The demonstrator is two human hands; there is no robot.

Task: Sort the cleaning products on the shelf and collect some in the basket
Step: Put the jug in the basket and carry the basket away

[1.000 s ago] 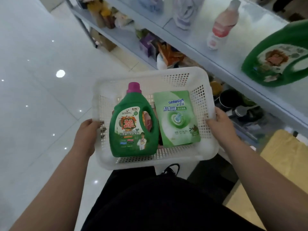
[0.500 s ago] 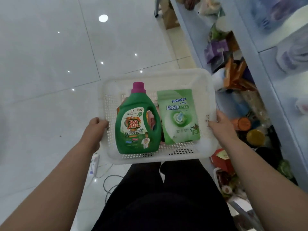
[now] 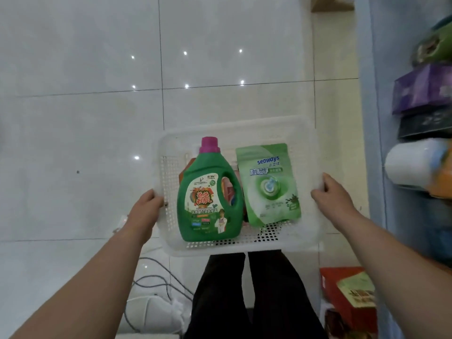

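beneath the green bottle (image 3: pixel 208 196) in the basket (image 3: pixel 244 249) a reddish pack (image 3: pixel 228 192) is mostly hidden, and right of the basket the blurred shelf goods (image 3: pixel 420 89) run off the frame edge.

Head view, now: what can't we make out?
All head view:
- item under the bottle: only red-orange slivers show through the handle; the bottle hides the rest.
- left hand, right hand: fingers below the basket rim, hidden by its walls.
- shelf goods: blurred, cut by the right edge.
- pouch: fine print too small.
- red box: partly behind the right arm, label blurred.
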